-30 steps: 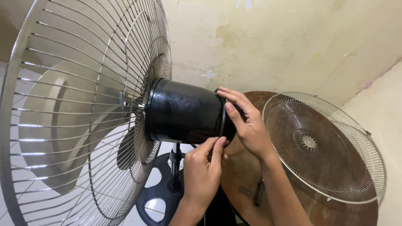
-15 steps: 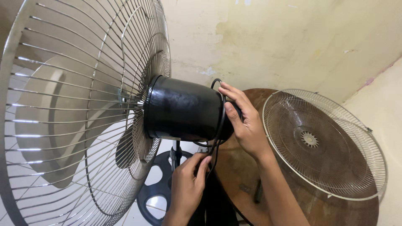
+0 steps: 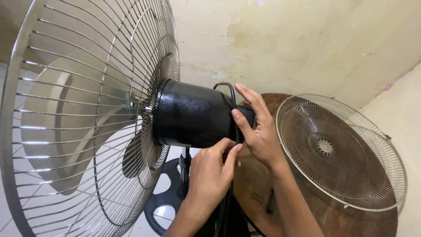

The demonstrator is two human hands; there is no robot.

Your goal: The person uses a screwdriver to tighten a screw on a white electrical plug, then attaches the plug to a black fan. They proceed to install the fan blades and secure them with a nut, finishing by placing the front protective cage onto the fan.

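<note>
Motor housing: a glossy black motor housing (image 3: pixel 193 115) sits mid-frame, lying sideways, its wide end against the back of the wire guard.
Wire guard: the chrome wire guard (image 3: pixel 83 109) fills the left half of the view, with a pale fan blade (image 3: pixel 57 131) seen through its bars.
Cable: a thin black cable (image 3: pixel 231 94) arches up over the rear end of the housing and runs down between the two hands.
Right hand: the right hand (image 3: pixel 258 131) lies flat against the rear end of the housing, fingers (image 3: pixel 250 103) spread wide and long over the cable, thumb pressing its side; it clasps nothing fully.
Left hand: the left hand (image 3: pixel 210 173) comes up from below, fingers (image 3: pixel 228 153) narrow and curled at the lower rear edge of the housing, pinched around the cable as it drops.
Stand: a black pole and round base (image 3: pixel 169 199) show under the housing, on the pale tiled floor (image 3: pixel 155 186).
Counter: a round dark brown wooden counter (image 3: pixel 333 219) stands right of the hands, against the cream wall (image 3: pixel 298 39).
Loose guard: a second round wire grille (image 3: pixel 346 153) lies tilted on the counter, well apart from the hands.
</note>
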